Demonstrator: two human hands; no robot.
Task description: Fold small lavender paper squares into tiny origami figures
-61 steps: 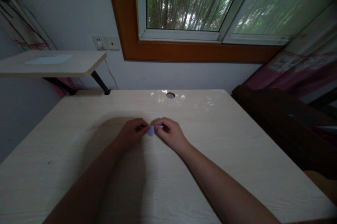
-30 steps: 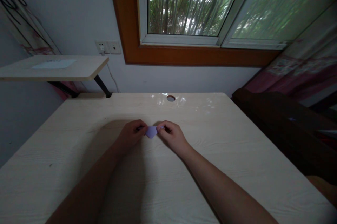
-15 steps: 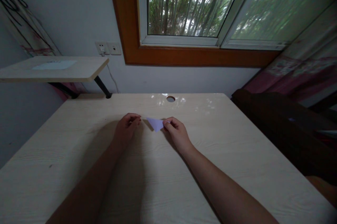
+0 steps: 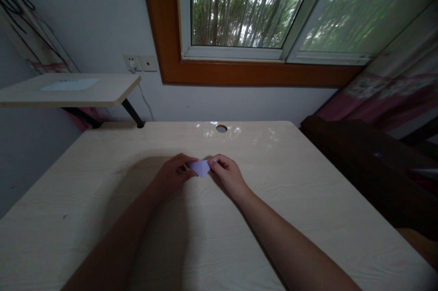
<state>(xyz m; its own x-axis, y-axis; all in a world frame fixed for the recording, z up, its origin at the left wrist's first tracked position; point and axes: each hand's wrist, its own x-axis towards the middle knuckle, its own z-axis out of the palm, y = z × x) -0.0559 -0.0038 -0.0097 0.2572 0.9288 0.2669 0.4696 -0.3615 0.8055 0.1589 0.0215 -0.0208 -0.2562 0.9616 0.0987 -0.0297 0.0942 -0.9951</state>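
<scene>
A small piece of folded lilac paper (image 4: 201,168) is held just above the desk, between my two hands, with one point toward me. My right hand (image 4: 227,172) pinches its right corner between thumb and fingers. At the left corner, the fingers of my left hand (image 4: 174,172) close around the paper, forefinger along the top edge and thumb lower down. Part of each side of the paper is hidden behind the fingers.
Both forearms rest over the pale wooden desk (image 4: 290,200). A round cable hole (image 4: 221,129) is near its back edge. At the back left stands a raised shelf (image 4: 116,85) on black legs. A dark piece of furniture (image 4: 369,163) adjoins the right side.
My left hand has moved right and come onto the paper's left corner. The paper and my right hand have shifted slightly toward me, and the paper's tilt has changed.
</scene>
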